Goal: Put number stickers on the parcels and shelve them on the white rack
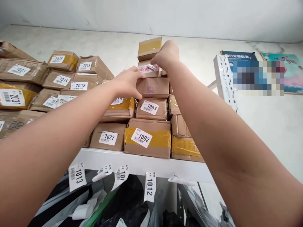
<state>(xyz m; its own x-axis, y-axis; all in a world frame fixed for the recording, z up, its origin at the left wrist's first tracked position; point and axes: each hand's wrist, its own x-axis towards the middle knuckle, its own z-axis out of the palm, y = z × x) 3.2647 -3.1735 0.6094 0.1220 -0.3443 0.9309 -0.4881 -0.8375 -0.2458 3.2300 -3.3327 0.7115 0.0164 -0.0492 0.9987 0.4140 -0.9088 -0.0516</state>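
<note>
Both my arms reach up to a stack of small brown cardboard parcels on a white shelf [142, 164]. My left hand [127, 82] grips the left end of an unlabelled brown box [155, 87] with faint purple marks. My right hand [167, 55] is closed in a pinch on a white label [151, 66] at the top of the parcel [148, 70] just above it. Another taped box [149, 48] sits on top of the stack. Below lie parcels labelled 1003 [151, 108] and 1002 [148, 138].
Several more numbered parcels, such as 7027 [108, 136], 7018 [79, 85] and 2031 [13, 97], fill the shelf to the left. Tags like 1013 [77, 176] and 1012 [150, 186] hang over dark bagged parcels below. A white upright post [224, 82] stands right, with posters [279, 72] behind.
</note>
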